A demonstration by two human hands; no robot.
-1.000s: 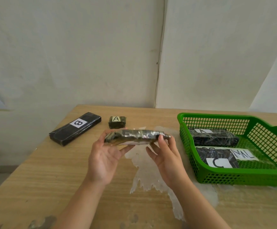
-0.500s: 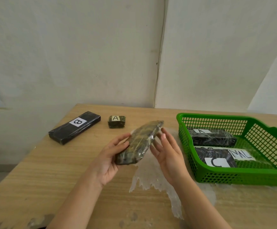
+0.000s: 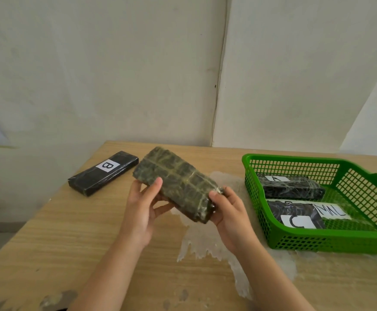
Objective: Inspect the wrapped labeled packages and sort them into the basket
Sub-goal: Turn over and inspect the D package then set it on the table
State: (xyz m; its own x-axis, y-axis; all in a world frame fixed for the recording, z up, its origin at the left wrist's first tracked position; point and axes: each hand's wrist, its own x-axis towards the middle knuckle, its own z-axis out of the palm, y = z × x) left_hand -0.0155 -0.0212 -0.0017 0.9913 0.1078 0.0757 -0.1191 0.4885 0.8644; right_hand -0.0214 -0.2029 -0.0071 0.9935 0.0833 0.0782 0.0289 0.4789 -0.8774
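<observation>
Both hands (image 3: 184,212) grip a wrapped package (image 3: 176,182); the green basket (image 3: 317,241) holds packages labeled A (image 3: 293,187) and C (image 3: 295,215).

On the wooden bench (image 3: 48,232), the black B-labelled package (image 3: 103,173) lies far left of the green plastic basket (image 3: 317,240), in which the A-labelled wrapped package (image 3: 292,187) lies behind the C-labelled wrapped package (image 3: 295,213).

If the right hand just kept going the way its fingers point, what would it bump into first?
The right hand already grips the wrapped package, so that comes first. Beyond it probably bare table; depth is hard to judge.
</observation>
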